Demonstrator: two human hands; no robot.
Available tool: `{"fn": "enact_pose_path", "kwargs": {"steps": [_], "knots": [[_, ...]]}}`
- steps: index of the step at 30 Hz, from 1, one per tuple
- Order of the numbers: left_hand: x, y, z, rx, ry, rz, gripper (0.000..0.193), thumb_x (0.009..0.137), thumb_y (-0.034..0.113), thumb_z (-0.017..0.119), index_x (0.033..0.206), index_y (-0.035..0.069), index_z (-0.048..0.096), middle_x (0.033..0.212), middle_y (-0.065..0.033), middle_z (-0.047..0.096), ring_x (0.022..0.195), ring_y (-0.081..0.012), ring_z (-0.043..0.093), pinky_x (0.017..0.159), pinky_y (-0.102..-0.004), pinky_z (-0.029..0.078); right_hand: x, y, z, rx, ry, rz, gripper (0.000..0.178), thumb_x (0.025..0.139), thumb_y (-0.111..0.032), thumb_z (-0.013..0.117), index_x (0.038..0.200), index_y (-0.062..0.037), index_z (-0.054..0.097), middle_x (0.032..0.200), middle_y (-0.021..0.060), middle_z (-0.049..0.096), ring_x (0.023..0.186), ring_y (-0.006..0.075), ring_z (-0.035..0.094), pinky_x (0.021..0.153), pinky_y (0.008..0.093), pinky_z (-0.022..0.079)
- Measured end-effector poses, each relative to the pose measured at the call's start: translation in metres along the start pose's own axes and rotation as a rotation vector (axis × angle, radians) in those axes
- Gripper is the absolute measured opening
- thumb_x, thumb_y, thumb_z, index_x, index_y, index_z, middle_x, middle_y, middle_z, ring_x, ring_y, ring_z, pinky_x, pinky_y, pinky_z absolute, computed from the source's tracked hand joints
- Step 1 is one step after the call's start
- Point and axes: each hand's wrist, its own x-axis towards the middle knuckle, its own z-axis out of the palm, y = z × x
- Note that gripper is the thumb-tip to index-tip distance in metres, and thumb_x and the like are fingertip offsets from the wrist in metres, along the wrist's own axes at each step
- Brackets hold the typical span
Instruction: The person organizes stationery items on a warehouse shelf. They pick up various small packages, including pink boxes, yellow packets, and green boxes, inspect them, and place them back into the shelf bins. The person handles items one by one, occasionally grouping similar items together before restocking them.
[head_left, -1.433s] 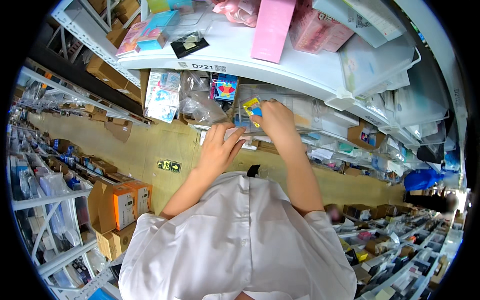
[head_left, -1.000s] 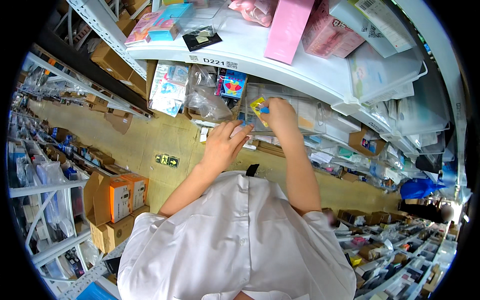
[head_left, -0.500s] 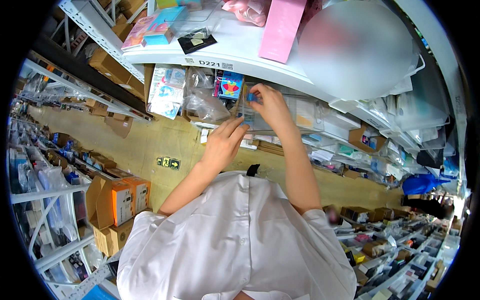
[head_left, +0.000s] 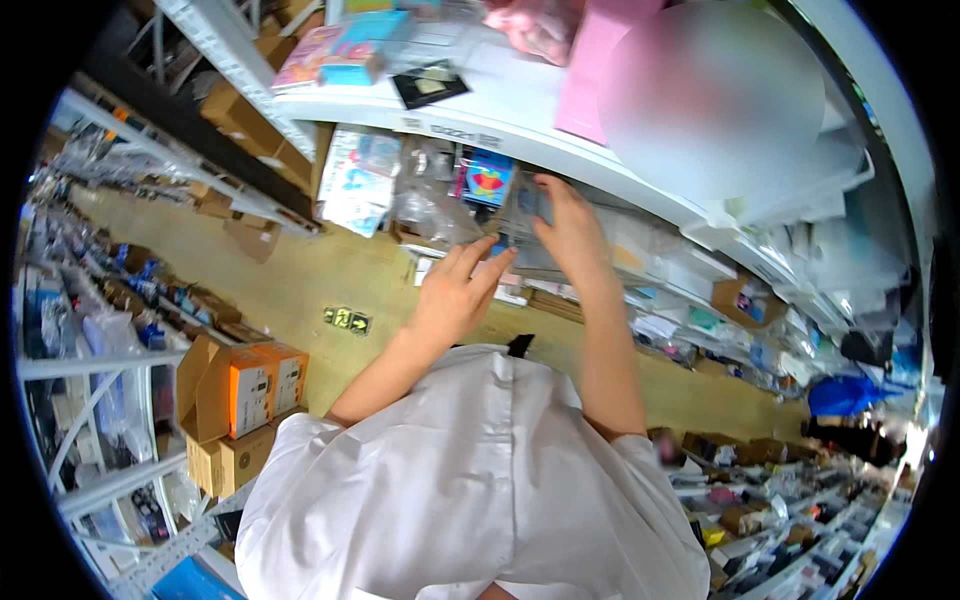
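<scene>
My left hand (head_left: 458,292) is at the near left corner of a clear plastic bin (head_left: 540,250), fingers stretched out and slightly apart. A small blue thing (head_left: 503,243) shows by its fingertips; its kind is too small to tell. Over the bin's left part is my right hand (head_left: 572,232), slightly blurred, thumb and fingers apart with nothing visible between them. Left of the bin, a blue package with a red and yellow picture (head_left: 488,180) stands beside clear plastic bags (head_left: 432,208). Most of the bin's contents are hidden or smeared.
Above the bin runs a white shelf (head_left: 510,125) with a pink box (head_left: 600,75) and a black card (head_left: 430,84). White and blue packs (head_left: 358,180) fill a carton at the left. Orange boxes (head_left: 268,385) sit on the rack behind left.
My right hand has opened, and the blue thing at its fingertips no longer shows there. My left hand stays by the bin's corner. The whole view has shifted slightly.
</scene>
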Motion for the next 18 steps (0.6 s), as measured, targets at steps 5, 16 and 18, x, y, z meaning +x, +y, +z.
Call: {"fn": "enact_pose_path", "kwargs": {"steps": [5, 16, 18], "knots": [[-0.002, -0.052, -0.038, 0.188, 0.27, -0.121, 0.045, 0.089, 0.003, 0.079, 0.134, 0.008, 0.07, 0.129, -0.0149, 0.069, 0.109, -0.0353, 0.067, 0.092, -0.0445, 0.056, -0.022, -0.013, -0.023, 0.029, 0.143, 0.028, 0.045, 0.096, -0.003, 0.068, 0.141, -0.006, 0.062, 0.131, 0.0237, 0.071, 0.122, 0.0459, 0.068, 0.102, 0.0496, 0.055], [-0.019, -0.143, -0.068, 0.35, 0.247, -0.83, 0.062, 0.101, 0.042, 0.076, 0.148, 0.005, 0.06, 0.133, -0.0176, 0.068, 0.117, -0.0369, 0.07, 0.095, -0.0471, 0.058, -0.061, -0.062, -0.03, 0.054, 0.314, -0.207, 0.026, 0.09, 0.009, 0.068, 0.113, -0.0015, 0.074, 0.115, 0.0151, 0.075, 0.105, 0.0355, 0.072, 0.092, 0.0421, 0.058], [-0.019, -0.149, -0.064, 0.327, 0.239, -0.85, 0.064, 0.099, 0.041, 0.078, 0.148, 0.003, 0.06, 0.132, -0.0183, 0.069, 0.116, -0.0379, 0.071, 0.094, -0.0477, 0.058, -0.062, -0.071, -0.025, 0.07, 0.289, -0.254, 0.026, 0.088, 0.01, 0.069, 0.112, -0.0013, 0.074, 0.115, 0.0145, 0.075, 0.104, 0.0348, 0.072, 0.091, 0.0419, 0.059]]}}
